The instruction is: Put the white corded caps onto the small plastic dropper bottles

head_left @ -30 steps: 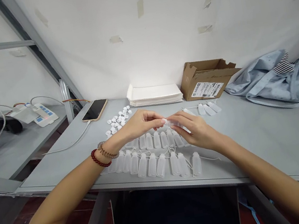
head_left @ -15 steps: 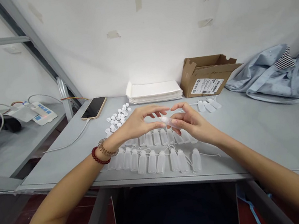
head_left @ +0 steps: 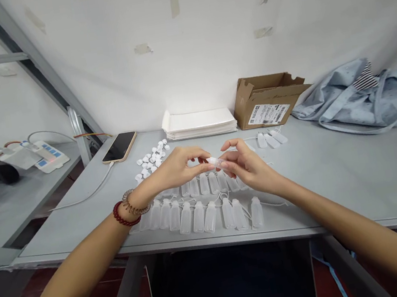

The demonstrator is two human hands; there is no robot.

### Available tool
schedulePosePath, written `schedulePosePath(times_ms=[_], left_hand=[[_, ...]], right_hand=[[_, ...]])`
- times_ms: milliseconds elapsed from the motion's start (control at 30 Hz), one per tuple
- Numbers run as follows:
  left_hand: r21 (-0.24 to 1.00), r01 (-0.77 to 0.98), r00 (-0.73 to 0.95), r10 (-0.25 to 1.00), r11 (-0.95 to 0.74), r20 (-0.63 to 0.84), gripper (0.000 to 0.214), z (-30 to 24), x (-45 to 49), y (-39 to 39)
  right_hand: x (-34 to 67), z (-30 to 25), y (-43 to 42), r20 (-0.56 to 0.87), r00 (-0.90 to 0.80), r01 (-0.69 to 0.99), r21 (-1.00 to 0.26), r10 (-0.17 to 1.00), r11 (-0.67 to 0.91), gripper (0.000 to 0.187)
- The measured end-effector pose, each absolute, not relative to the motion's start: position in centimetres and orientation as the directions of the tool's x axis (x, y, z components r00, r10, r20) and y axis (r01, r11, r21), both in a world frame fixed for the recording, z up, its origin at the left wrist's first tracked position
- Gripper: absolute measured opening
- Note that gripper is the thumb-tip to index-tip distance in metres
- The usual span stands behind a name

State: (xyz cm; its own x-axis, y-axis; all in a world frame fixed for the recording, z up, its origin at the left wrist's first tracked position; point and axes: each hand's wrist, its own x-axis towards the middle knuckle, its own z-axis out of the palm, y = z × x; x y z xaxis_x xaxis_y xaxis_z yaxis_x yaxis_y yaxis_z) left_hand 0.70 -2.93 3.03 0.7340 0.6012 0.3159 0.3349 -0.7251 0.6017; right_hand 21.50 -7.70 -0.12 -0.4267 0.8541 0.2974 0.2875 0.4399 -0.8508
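Note:
Both hands meet above the grey table (head_left: 341, 180). My right hand (head_left: 249, 165) grips a small translucent plastic bottle (head_left: 215, 162) between thumb and fingers. My left hand (head_left: 177, 168) pinches the bottle's top end; what sits under those fingertips is hidden. Under the hands lie two rows of several similar small bottles (head_left: 198, 217) on their sides. A scatter of small white caps (head_left: 151, 160) lies to the left, behind my left hand. A few more bottles (head_left: 271, 139) lie near the cardboard box.
A phone (head_left: 119, 147) on a cable lies at the back left. A stack of white sheets (head_left: 199, 123) and an open cardboard box (head_left: 268, 99) stand against the wall. Pale blue clothing (head_left: 356, 99) is piled at the right. A power strip (head_left: 45, 155) rests on the left shelf.
The hands stayed together on the bottle and shifted slightly left; my left fingers spread open half a second ago and now pinch the bottle's top again. The camera turned a little right.

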Motion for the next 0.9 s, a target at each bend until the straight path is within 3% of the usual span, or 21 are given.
schedulePosePath(times_ms=[200, 300, 400, 500, 567, 633, 700, 767, 900], left_hand=[[0.632, 0.471, 0.699, 0.698, -0.616, 0.159, 0.046, 3.2, 1.0, -3.2], [0.632, 0.449, 0.722, 0.674, -0.631, 0.159, 0.045, 3.0, 1.1, -3.3], [0.580, 0.343, 0.741, 0.593, -0.738, 0.316, 0.034, 2.6, 1.1, -3.4], [0.473, 0.229, 0.751, 0.464, -0.851, 0.470, 0.022, 2.5, 1.2, -3.6], [0.416, 0.179, 0.733, 0.403, -0.892, 0.548, 0.017, 2.7, 1.2, -3.8], [0.430, 0.169, 0.708, 0.413, -0.887, 0.573, 0.014, 3.1, 1.2, -3.9], [0.516, 0.235, 0.684, 0.517, -0.824, 0.514, 0.019, 3.4, 1.1, -3.9], [0.618, 0.345, 0.665, 0.649, -0.706, 0.369, 0.033, 3.6, 1.0, -3.8], [0.746, 0.409, 0.691, 0.712, -0.525, 0.123, 0.049, 3.3, 1.1, -3.5]], right_hand=[[21.1, -0.8, -7.7, 0.449, -0.448, 0.412, -0.664, 0.773, 0.624, 0.015], [21.0, -0.8, -7.8, 0.424, -0.460, 0.397, -0.687, 0.780, 0.608, 0.013], [21.4, -0.1, -7.8, 0.338, -0.442, 0.261, -0.838, 0.831, 0.480, 0.013], [22.0, 0.8, -7.7, 0.194, -0.499, 0.005, -0.974, 0.844, 0.227, 0.024], [22.3, 1.3, -7.6, 0.103, -0.562, -0.090, -0.994, 0.820, 0.063, 0.029], [22.3, 1.5, -7.6, 0.073, -0.583, -0.103, -0.995, 0.810, 0.015, 0.030], [22.1, 1.4, -7.8, 0.137, -0.521, -0.046, -0.990, 0.842, 0.132, 0.028], [21.7, 1.0, -7.9, 0.278, -0.407, 0.112, -0.930, 0.870, 0.350, 0.022], [21.2, -0.3, -8.0, 0.492, -0.363, 0.455, -0.648, 0.791, 0.611, 0.007]])
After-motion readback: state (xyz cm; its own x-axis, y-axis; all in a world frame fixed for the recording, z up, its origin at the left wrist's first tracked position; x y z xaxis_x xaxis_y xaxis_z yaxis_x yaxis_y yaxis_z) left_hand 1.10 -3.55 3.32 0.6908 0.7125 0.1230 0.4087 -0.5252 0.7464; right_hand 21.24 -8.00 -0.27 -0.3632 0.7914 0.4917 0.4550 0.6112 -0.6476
